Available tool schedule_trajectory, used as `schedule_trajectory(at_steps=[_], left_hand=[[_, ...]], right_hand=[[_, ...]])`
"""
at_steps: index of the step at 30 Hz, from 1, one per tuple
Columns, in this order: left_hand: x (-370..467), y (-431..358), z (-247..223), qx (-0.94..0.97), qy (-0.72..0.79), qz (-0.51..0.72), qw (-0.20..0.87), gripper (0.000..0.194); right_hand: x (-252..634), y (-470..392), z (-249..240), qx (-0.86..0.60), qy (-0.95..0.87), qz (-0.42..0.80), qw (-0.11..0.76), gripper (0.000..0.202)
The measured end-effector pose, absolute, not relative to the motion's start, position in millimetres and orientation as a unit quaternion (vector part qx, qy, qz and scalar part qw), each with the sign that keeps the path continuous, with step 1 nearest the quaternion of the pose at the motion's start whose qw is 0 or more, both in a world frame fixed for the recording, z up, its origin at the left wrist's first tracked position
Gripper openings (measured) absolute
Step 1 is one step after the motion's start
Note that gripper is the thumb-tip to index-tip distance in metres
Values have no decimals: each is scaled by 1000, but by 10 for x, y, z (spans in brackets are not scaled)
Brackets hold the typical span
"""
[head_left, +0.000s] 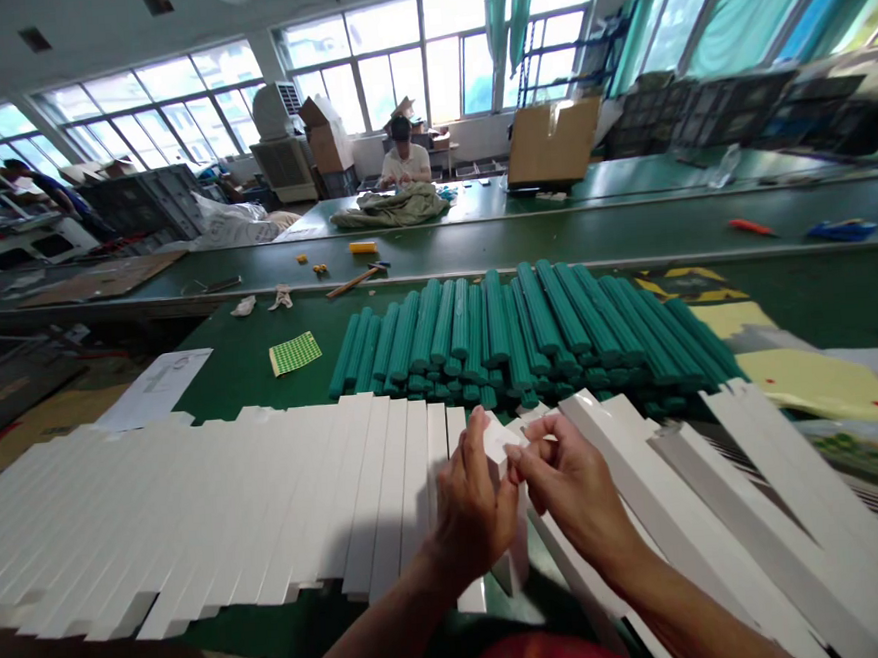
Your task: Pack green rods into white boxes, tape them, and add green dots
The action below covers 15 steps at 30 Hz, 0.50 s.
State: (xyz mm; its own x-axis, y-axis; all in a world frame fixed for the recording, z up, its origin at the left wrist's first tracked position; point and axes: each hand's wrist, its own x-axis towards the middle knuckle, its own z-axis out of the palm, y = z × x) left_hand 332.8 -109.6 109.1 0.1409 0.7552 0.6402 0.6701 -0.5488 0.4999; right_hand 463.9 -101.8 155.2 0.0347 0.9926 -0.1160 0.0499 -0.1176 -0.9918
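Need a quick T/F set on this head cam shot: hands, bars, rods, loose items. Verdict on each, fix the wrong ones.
1. The left hand holds a white bar near its end. True.
2. The right hand is away from that end. False: its fingers are right at it.
3. The yellow-green sheet lies left of the green rods. True.
4. The hammer lies on top of the green rods. False: it lies beyond them, to the left.
5. The red item lies left of the blue one. True.
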Motion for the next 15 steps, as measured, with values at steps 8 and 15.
schedule_trajectory(at_steps=[8,15], left_hand=[[3395,-1122,1166,790,441,425,22,59],[3300,-1182,1231,789,453,395,127,46]], right_hand=[[4857,-820,1733,-480,-320,744,337,29],[4852,-1017,1570,-483,-365,691,396,40]])
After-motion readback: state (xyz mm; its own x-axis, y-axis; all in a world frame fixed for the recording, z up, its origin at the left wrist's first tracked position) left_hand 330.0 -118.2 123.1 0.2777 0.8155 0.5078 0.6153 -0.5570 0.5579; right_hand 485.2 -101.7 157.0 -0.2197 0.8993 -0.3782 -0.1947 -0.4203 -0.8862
